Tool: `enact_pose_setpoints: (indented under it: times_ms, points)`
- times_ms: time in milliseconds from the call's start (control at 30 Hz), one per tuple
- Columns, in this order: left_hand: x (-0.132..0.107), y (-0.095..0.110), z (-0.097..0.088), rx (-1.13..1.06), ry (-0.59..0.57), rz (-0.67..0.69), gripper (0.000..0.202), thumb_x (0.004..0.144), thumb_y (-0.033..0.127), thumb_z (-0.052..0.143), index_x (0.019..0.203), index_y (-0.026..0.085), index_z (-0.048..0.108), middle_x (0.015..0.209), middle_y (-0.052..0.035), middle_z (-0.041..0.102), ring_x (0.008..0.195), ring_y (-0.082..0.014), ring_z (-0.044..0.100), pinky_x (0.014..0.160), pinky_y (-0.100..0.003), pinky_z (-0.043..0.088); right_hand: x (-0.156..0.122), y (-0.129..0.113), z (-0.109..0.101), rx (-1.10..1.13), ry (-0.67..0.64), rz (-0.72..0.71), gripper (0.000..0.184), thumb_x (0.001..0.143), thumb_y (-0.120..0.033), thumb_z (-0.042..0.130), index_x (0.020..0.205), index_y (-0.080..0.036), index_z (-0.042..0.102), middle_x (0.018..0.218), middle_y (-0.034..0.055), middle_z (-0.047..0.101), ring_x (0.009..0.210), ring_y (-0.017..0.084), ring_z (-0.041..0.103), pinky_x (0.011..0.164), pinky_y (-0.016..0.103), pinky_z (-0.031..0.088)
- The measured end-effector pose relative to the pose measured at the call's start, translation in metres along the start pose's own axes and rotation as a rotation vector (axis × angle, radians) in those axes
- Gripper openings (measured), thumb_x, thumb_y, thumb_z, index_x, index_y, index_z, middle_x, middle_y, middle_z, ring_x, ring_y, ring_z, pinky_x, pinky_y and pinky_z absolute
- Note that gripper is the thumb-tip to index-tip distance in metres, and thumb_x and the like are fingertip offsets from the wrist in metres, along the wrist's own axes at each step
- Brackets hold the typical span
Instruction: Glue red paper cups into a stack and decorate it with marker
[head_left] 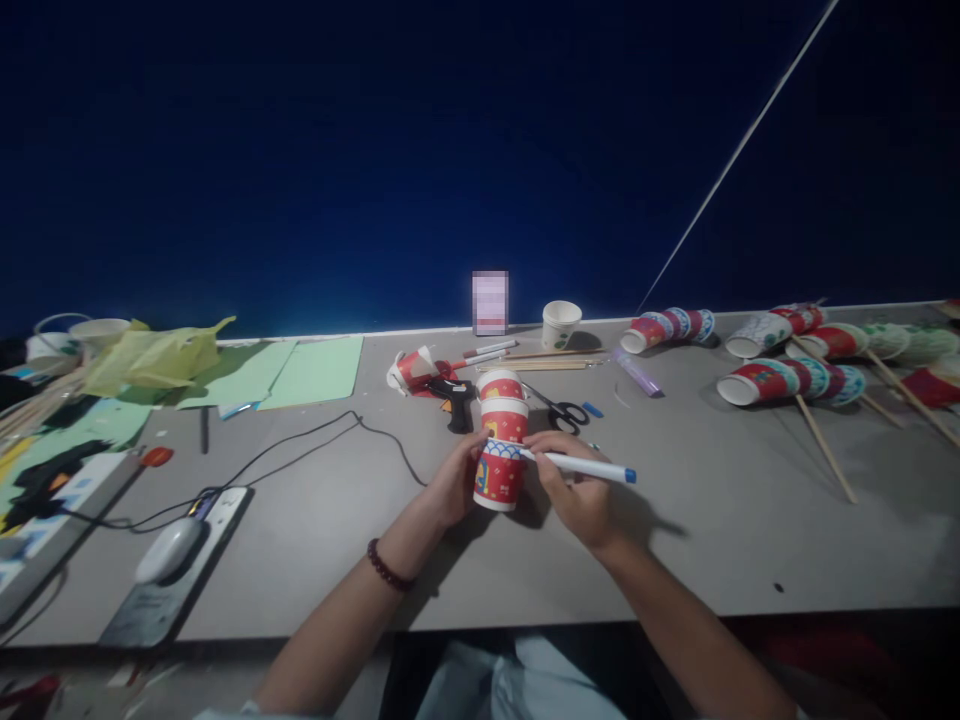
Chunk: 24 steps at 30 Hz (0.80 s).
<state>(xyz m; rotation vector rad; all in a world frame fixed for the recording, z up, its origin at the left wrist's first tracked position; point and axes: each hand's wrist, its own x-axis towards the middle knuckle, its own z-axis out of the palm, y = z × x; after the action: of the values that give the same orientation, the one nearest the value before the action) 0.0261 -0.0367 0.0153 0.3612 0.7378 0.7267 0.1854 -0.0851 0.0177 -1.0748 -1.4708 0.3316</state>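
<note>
A stack of red patterned paper cups lies along the table in front of me, with a blue scalloped band drawn around its middle. My left hand is closed around the left side of the stack. In my right hand is a white marker with a blue end, its tip at the blue-and-white band. Just beyond the cups lie a black glue gun and black-handled scissors.
Finished-looking cup stacks with sticks lie at the right. A white cup stands at the back, near a purple tube. Green paper, a phone and a power strip are at the left.
</note>
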Motion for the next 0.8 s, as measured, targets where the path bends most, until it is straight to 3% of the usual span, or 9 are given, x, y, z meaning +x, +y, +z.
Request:
enact_pose_setpoints:
  times_ms: [800]
  points:
    - [-0.0006,-0.0003,-0.0016,0.042,-0.018,-0.009,0.033,0.089,0.033,0.057,0.088,0.005,0.074,0.078,-0.0134,0.076,0.067,-0.0226,0.071,0.068,-0.034,0.057,-0.0032,0.0037,-0.0002,0.029,0.014,0.004,0.013,0.089,-0.015,0.058,0.087,-0.024,0.067,0.086,0.0022,0.075,0.080,0.018,0.071,0.076,0.032,0.057]
